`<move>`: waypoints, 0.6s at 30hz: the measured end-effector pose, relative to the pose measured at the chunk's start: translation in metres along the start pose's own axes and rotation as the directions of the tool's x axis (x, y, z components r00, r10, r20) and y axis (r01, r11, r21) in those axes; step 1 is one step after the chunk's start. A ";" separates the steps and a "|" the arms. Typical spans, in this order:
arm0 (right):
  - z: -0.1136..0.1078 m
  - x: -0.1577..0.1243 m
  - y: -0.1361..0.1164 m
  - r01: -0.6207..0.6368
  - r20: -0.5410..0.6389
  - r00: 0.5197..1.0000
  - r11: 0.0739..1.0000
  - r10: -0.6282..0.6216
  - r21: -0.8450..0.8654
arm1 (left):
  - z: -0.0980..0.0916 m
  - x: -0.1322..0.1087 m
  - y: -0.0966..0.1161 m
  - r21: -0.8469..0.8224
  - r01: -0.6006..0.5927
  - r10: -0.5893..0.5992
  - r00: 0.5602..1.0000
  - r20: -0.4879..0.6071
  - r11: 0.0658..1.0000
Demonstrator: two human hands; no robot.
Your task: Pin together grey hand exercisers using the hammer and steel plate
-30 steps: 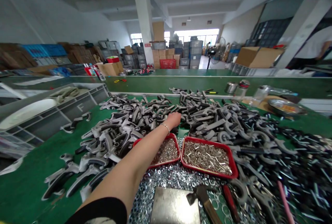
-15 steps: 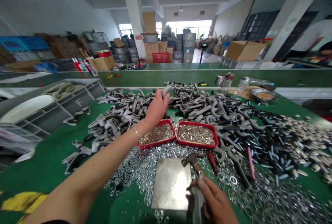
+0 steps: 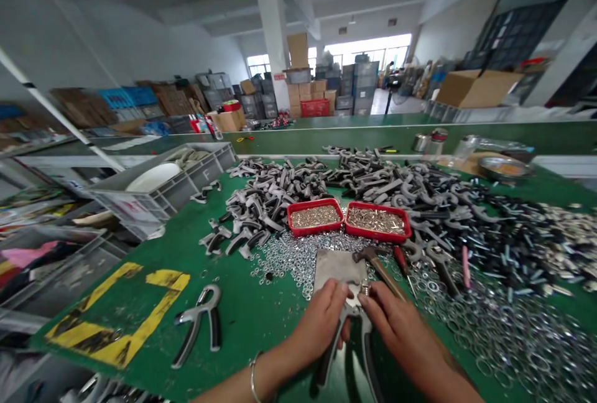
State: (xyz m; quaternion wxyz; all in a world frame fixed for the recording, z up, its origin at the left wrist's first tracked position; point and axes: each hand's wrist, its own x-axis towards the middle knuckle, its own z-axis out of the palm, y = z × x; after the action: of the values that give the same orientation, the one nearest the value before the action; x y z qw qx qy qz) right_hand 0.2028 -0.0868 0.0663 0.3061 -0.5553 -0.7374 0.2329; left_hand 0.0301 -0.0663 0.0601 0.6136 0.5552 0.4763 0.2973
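Observation:
In front of me is a grey and black hand grip exerciser point(image 3: 366, 347), its two handles spread downward toward me. My left hand point(image 3: 321, 319) is closed on its upper left side. My right hand point(image 3: 394, 316) pinches the upper right side, close to a small coiled metal spring point(image 3: 364, 290). Fingers hide part of the joint. Just beyond lies a square metal plate point(image 3: 338, 266), partly covered by the hands. A wooden-handled hammer point(image 3: 382, 269) rests to its right, beside a red-handled screwdriver point(image 3: 402, 260). Another hand grip exerciser point(image 3: 199, 319) lies at left.
Two red trays point(image 3: 298, 232) point(image 3: 380, 237) of small metal pins stand behind the plate. Loose nuts point(image 3: 293, 260) and rings point(image 3: 504, 328) are scattered around. Grey handle parts point(image 3: 265, 194) form heaps further back. A grey crate point(image 3: 168, 194) stands left, above a yellow taped outline point(image 3: 153, 328).
My left hand has come back from the handle heap and now meets my right hand at the hand grip exerciser. The view has turned left, showing the taped outline and the other exerciser.

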 end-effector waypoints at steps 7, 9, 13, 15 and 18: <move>0.000 -0.019 -0.003 0.040 0.004 0.999 0.992 -0.041 0.116 | 0.020 -0.014 -0.006 0.154 -0.039 0.051 0.996 -0.078 0.987; 0.002 -0.026 -0.002 0.019 0.003 1.000 0.986 -0.020 0.167 | 0.021 -0.018 -0.011 0.239 -0.070 0.094 0.991 -0.091 0.969; 0.003 -0.034 -0.007 -0.002 0.046 0.999 0.977 -0.008 0.214 | 0.015 -0.026 -0.020 0.455 -0.162 0.211 0.976 -0.057 0.876; -0.001 -0.036 -0.012 -0.001 0.076 0.997 0.972 -0.017 0.235 | 0.009 -0.030 -0.021 0.535 -0.222 0.279 0.960 -0.027 0.815; -0.006 -0.039 -0.020 0.020 0.106 0.993 0.965 -0.050 0.263 | 0.003 -0.038 -0.018 0.562 -0.322 0.331 0.939 0.090 0.762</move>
State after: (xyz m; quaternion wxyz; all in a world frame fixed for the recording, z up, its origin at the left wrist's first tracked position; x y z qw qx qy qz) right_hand 0.2011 -0.1300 0.0771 0.3388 -0.4829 -0.7260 0.3534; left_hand 0.0158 -0.1047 0.0523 0.3556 0.7846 0.4434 0.2478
